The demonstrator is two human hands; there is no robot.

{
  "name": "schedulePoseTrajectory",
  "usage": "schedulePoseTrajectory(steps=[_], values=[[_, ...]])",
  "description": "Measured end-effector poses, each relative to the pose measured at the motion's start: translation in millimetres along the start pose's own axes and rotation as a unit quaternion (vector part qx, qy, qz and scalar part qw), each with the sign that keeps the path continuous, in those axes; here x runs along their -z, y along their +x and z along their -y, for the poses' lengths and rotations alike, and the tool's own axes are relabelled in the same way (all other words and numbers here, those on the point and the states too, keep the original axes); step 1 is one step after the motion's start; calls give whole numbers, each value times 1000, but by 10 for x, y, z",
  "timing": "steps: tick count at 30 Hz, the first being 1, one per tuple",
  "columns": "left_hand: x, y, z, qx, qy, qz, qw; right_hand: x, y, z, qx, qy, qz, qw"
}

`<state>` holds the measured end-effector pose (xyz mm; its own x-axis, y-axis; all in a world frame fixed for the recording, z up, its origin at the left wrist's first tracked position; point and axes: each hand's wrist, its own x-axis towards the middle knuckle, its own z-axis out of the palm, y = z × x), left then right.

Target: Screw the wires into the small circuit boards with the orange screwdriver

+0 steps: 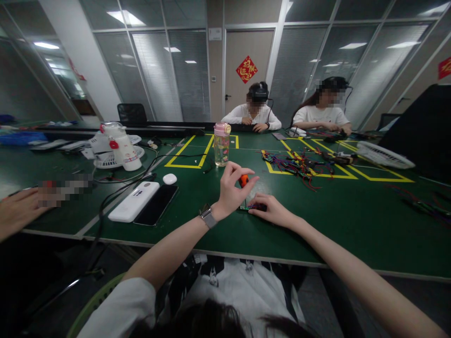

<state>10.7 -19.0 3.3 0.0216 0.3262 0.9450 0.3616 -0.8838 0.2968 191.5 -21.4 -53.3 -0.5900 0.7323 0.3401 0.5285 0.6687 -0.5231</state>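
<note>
My left hand [234, 190], with a watch at its wrist, is raised over the green table [218, 237]. Its curled fingers are round the orange and black handle of a screwdriver [244, 180], whose thin shaft points down. Just to the right, my right hand [269, 208] rests on the table, fingers closed on a small green circuit board [243, 208] with dark wires. The shaft's tip meets the board or stops just above it; which one is too small to tell.
A pink-lidded bottle [221, 148] stands beyond my hands. Left lie a phone [156, 205], a white power bank [134, 202] and a white case [169, 179]. Wire bundles [296, 164] lie to the right. Another person's hand [21, 206] is at far left; two people sit opposite.
</note>
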Motion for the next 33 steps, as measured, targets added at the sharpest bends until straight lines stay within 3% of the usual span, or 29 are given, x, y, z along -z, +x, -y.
schedulePoseTrajectory(steps=[3, 9, 12, 15, 20, 23, 28, 33], values=[[4, 16, 12, 13, -6, 8, 1000, 7, -1, 11, -1, 0, 2, 1000], [-4, 4, 6, 44, -124, 107, 986, 8, 6, 10, 1, 1, 3, 1000], [-25, -11, 11, 79, -185, 124, 972, 2, 8, -1, -1, 0, 1, 1000], [-27, -11, 20, 89, -176, 108, 974, 1, 4, -3, -5, -1, 1, 1000], [16, 24, 12, 44, -58, 50, 996, 7, -1, 12, -8, -2, 4, 1000], [26, 29, 4, 42, -55, 69, 995, 8, 2, 11, -1, -3, 3, 1000], [-9, -7, 21, 72, -135, 118, 981, 1, 5, -5, 1, -2, 1, 1000], [-28, -25, 22, 59, -73, 73, 993, -7, 1, -8, 3, -2, -2, 1000]])
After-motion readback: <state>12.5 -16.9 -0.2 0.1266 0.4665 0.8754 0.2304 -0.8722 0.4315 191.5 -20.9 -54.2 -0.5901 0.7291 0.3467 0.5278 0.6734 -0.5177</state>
